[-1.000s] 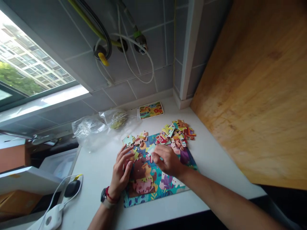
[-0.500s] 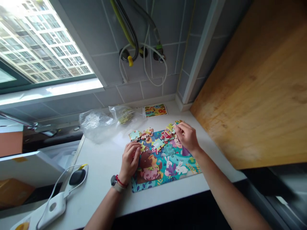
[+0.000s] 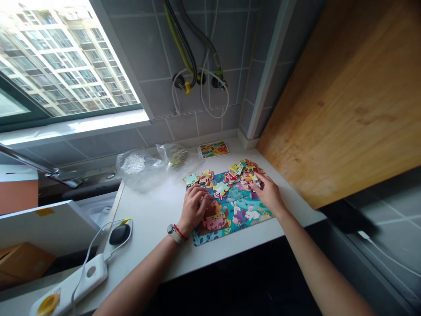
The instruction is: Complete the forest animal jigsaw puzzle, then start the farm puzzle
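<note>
One surface: white counter (image 3: 151, 245) carrying a part-built jigsaw puzzle (image 3: 230, 210) beneath both hands.
Loose pieces (image 3: 246, 169): heaped just beyond the right fingers.
Left hand (image 3: 196, 208): fingers curved over the puzzle; cannot tell whether they pinch a piece.
Right hand (image 3: 268, 192): fingers spread, tips resting on pieces, holding nothing visible.

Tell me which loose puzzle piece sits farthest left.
The pale teal piece at the top left corner of the puzzle board, left of every other loose piece.

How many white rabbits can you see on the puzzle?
2: one rabbit and, to its right, another rabbit, both low on the puzzle. Loose pieces may hide more.
</note>
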Tool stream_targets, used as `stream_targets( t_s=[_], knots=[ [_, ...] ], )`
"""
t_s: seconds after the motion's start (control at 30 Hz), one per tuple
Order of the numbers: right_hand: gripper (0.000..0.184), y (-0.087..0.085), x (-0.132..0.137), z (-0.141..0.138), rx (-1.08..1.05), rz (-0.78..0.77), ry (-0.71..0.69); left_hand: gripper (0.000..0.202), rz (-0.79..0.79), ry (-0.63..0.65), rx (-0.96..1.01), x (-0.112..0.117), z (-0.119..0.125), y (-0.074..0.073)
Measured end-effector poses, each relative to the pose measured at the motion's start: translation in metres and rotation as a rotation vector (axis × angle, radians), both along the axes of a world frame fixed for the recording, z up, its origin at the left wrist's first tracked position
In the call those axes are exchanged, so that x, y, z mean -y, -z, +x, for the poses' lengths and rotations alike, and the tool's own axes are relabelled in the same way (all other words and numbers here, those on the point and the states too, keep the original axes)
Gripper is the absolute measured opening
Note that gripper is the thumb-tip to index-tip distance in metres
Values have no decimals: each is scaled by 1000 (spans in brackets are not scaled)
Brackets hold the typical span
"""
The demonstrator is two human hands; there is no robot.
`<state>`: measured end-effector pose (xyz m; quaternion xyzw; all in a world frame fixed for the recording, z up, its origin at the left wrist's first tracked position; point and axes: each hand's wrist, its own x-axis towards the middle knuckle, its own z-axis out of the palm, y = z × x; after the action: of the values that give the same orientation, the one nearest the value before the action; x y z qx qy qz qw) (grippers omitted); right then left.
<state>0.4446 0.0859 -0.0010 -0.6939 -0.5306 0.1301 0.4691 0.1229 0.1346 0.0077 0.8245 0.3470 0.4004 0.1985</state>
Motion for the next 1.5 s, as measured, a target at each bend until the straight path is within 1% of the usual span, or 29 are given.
stream_targets(
  t_s=[0.07, 0.1, 0.17, 0.23, 0.27, 0.33, 0.4, 0.5, 0.57, 0.67, 0.73, 0.83, 0.9, 0.97, 1.03, 1.17, 1.23, 1.27, 1.3, 1.37, 1.43, 1.5],
  knots=[
    [38, -1, 10, -6, -160, -26, -16, 20, 14, 18, -22, 1, 0, 2],
    [41, -1, 15, -9, -250, -45, -30, 18, 27, 12, -44, 2, 0, 3],
    [51, -3, 22, -15, -390, -63, -48, 15, 57, -10, -107, 4, 0, 5],
    [59, -4, 26, -18, -404, -48, -37, 13, 79, -51, -158, 4, 0, 7],
    [57, -4, 27, -17, -357, -36, -17, 13, 87, -76, -165, 3, 2, 7],
    [46, -2, 27, -14, -191, -9, 53, 10, 112, -128, -155, -2, 7, 6],
    [38, 2, 25, -8, -13, 43, 148, 10, 136, -136, -148, -10, 15, 3],
    [42, 10, 21, -3, 169, 137, 258, 15, 153, -4, -199, -23, 29, -2],
    [41, 13, 20, -4, 292, 196, 259, 17, 165, 58, -250, -26, 34, -2],
    [25, 12, 21, -10, 462, 227, 152, 17, 163, 53, -308, -23, 35, 4],
    [19, 8, 24, -16, 535, 224, 83, 20, 151, 57, -327, -20, 33, 8],
    [17, 3, 25, -20, 593, 215, -6, 30, 152, 106, -354, -20, 30, 12],
    [20, -2, 20, -21, 605, 181, -105, 32, 148, 143, -377, -22, 29, 13],
    [28, -8, 8, -21, 620, 105, -245, 31, 129, 151, -387, -23, 28, 13],
    [38, -15, -11, -22, 657, 6, -381, 29, 112, 142, -384, -23, 28, 12],
    [60, -26, -55, -27, 758, -134, -571, 29, 111, 94, -360, -22, 27, 12],
    [62, -27, -74, -29, 781, -174, -678, 28, 112, 44, -355, -22, 26, 13],
    [60, -27, -81, -30, 783, -187, -722, 28, 108, 16, -355, -23, 25, 13],
    [57, -25, -87, -30, 783, -195, -751, 27, 103, -10, -355, -23, 24, 13],
    [49, -22, -93, -27, 781, -195, -760, 26, 92, -54, -353, -25, 22, 14],
    [40, -19, -93, -20, 783, -184, -722, 24, 87, -92, -348, -27, 20, 14],
    [37, -16, -87, -10, 787, -172, -674, 24, 86, -132, -345, -28, 19, 14]
  ],
)
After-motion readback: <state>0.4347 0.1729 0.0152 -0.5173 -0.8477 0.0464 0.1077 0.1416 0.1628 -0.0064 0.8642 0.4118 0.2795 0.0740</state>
